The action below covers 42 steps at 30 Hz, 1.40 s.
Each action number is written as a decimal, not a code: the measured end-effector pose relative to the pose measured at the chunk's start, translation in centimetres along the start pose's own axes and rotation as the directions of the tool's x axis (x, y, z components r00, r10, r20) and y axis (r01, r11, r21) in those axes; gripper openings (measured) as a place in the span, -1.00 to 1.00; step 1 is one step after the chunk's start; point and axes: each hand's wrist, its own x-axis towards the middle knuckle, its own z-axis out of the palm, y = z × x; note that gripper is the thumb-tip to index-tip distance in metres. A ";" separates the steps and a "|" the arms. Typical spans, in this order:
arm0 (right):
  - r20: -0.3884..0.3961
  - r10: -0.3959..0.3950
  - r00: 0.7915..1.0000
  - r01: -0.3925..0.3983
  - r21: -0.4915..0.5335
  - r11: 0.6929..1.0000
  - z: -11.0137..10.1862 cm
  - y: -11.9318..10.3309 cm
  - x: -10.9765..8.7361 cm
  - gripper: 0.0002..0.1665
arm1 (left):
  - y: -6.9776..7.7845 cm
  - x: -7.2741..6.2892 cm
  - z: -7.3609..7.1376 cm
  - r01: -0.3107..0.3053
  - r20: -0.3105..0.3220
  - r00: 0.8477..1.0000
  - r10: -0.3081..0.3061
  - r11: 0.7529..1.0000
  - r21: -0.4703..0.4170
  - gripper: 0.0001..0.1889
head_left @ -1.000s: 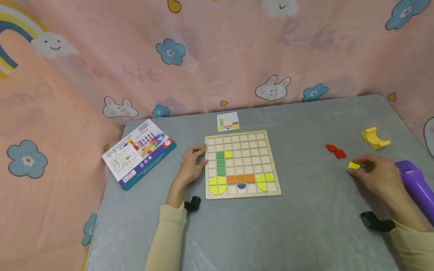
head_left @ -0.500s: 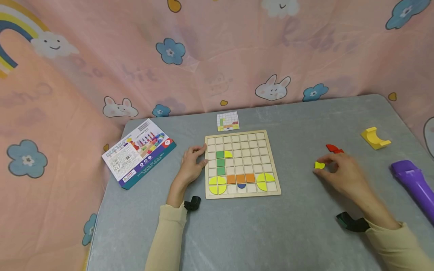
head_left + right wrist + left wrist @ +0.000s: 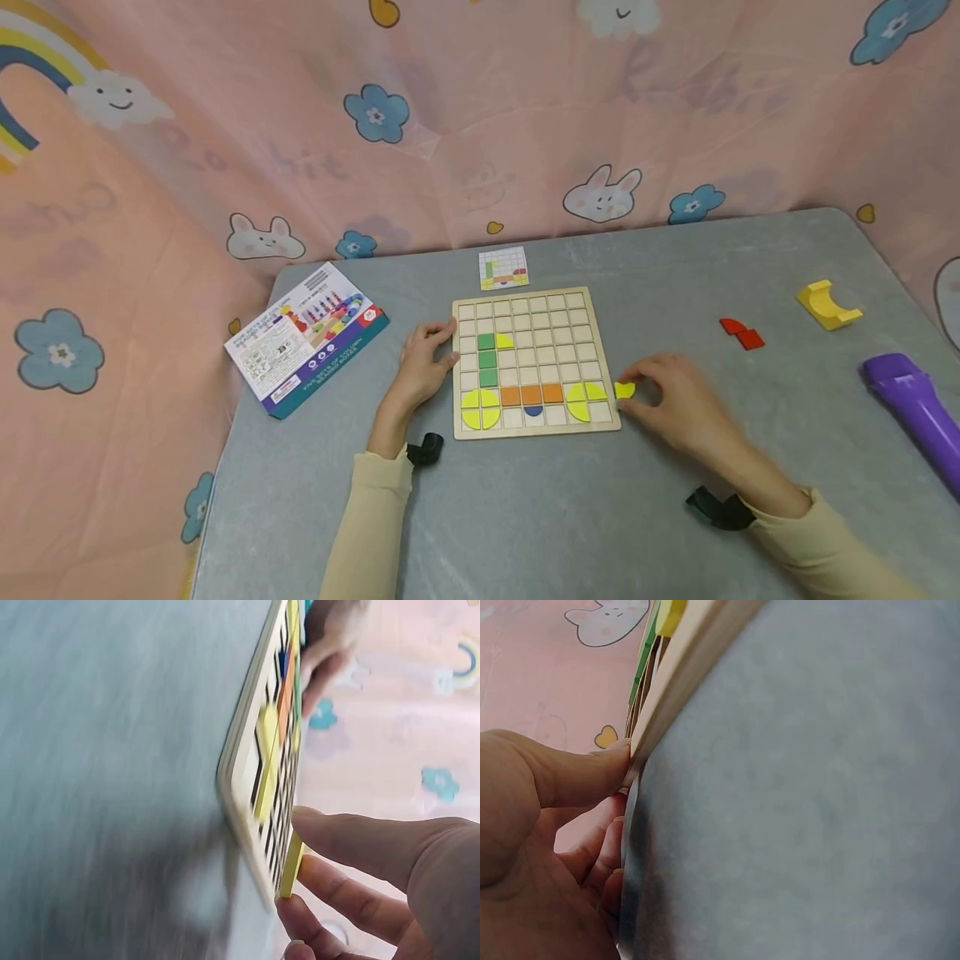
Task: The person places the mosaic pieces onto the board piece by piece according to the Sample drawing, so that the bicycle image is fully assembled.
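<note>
A wooden grid board (image 3: 570,421) lies mid-table with colored tiles in its squares: green squares (image 3: 487,359), orange squares (image 3: 531,395), yellow quarter circles (image 3: 480,410) and a blue half circle (image 3: 533,411). My left hand (image 3: 422,367) touches the board's left edge with thumb and fingertips; the left wrist view shows the thumb (image 3: 585,776) against the wooden rim. My right hand (image 3: 678,404) pinches a yellow quarter-circle tile (image 3: 624,390) between thumb and fingers, right at the board's right edge. At the board's lower right, three yellow quarter circles (image 3: 579,408) surround a bare square.
A small pattern card (image 3: 503,268) lies behind the board. On the left is a toy box (image 3: 307,340). To the right lie two red tiles (image 3: 742,333), a yellow arch block (image 3: 828,306) and a purple object (image 3: 911,417). A printed curtain (image 3: 480,125) hangs behind.
My right hand has carried the yellow quarter-circle tile leftward across the table to the board's right edge, uncovering the red tiles. The left hand has stayed at the board.
</note>
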 end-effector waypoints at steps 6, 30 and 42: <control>0.052 -0.013 0.999 0.013 0.006 1.000 1.0 -1.3 0.0 -0.69 | -0.1 0.0 0.0 0.003 0.002 1.000 -0.003 1.000 0.002 -0.38; 0.041 0.003 0.999 -0.005 0.042 0.999 1.3 -1.0 -0.1 -0.63 | 0.0 0.1 0.0 -0.008 -0.002 1.000 0.008 1.000 0.012 -0.38; -0.090 0.109 0.990 -0.110 -0.004 0.994 -2.3 3.7 1.7 -0.55 | -0.1 0.0 0.1 -0.007 -0.001 1.000 0.007 1.000 0.017 -0.38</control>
